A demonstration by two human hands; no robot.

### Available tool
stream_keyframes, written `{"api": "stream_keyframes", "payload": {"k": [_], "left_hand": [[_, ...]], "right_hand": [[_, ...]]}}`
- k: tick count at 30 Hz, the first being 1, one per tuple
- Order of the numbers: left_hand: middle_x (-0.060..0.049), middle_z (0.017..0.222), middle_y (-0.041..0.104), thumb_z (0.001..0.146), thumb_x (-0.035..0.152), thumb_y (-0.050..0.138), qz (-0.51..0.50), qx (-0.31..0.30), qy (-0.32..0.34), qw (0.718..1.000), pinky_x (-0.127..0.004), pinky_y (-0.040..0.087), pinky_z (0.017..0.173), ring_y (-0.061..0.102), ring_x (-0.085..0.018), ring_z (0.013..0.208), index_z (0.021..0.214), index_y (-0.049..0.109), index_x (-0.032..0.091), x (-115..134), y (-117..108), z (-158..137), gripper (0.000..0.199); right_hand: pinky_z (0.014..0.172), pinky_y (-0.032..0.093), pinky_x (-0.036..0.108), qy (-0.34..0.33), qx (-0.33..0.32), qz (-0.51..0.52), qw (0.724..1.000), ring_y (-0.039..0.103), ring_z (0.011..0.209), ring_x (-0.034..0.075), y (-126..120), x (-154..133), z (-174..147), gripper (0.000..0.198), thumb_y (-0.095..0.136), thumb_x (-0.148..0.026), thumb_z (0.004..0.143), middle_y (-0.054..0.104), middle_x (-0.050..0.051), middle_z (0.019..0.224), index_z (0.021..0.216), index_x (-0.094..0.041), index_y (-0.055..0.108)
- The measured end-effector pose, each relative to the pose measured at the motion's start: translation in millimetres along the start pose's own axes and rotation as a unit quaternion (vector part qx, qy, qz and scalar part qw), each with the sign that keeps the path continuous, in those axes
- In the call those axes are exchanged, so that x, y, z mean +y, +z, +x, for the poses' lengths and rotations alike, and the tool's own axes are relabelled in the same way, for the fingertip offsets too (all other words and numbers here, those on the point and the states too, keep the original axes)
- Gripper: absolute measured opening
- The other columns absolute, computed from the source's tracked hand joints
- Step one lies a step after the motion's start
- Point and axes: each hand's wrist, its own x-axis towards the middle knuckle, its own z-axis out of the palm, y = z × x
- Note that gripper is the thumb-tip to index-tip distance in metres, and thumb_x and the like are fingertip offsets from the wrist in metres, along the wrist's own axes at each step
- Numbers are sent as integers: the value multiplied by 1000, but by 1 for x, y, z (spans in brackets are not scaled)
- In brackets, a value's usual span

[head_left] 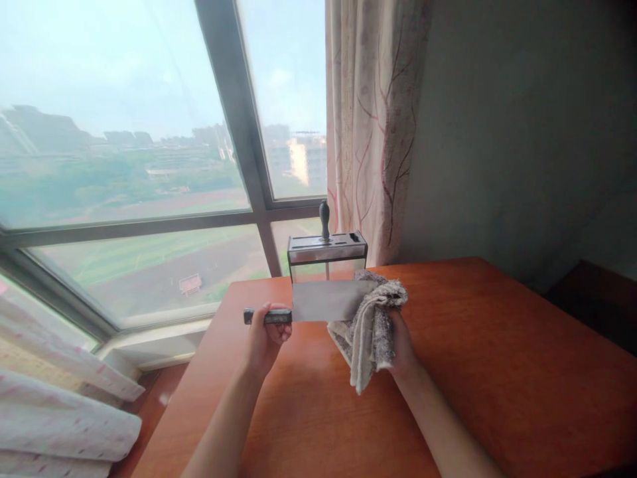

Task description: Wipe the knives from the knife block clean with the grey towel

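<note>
A cleaver [323, 301] with a broad grey blade and a dark handle is held level above the table. My left hand [266, 335] is closed around its handle, at the left. At the blade's right end, my right hand [402, 338] grips a grey and white cloth [371, 332], which is folded over that end and hides it. The cloth's loose ends hang down below the blade. Most of my right hand's fingers are behind the cloth. Just beyond the blade stands a knife block [327, 247] with slots in its top and one dark-handled tool [324, 220] upright in it.
The reddish-brown wooden table [497, 372] spreads under my arms and to the right. Large windows [124, 166] with a grey frame stand at the left and ahead. A patterned curtain [373, 119] hangs behind the knife block; another curtain [60, 411] is at lower left.
</note>
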Motion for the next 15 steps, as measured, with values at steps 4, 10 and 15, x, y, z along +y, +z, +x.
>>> {"api": "stream_keyframes", "payload": {"k": [4,10,15], "left_hand": [[-3,57,63,78,29,59,-35,-1,-11,999,-18,43,45,56,-11,47,76,67,12,-5,6,-1,19],[-4,56,62,82,31,56,-86,1,-24,996,-18,44,45,57,-11,49,75,65,13,-19,19,-6,21],[-5,63,64,82,35,59,-110,-21,-66,992,-19,47,51,59,-12,55,84,64,14,-38,36,-14,22]], "right_hand": [[85,55,38,24,20,22,999,70,86,24,0,-2,-1,16,72,-38,70,74,-1,75,78,-25,70],[81,57,31,-8,34,73,997,69,85,18,-1,2,-8,32,81,-34,61,75,-3,89,89,-24,70],[81,56,32,11,18,54,998,69,78,18,-5,12,-11,25,82,-31,59,74,-3,80,80,-24,70]]}}
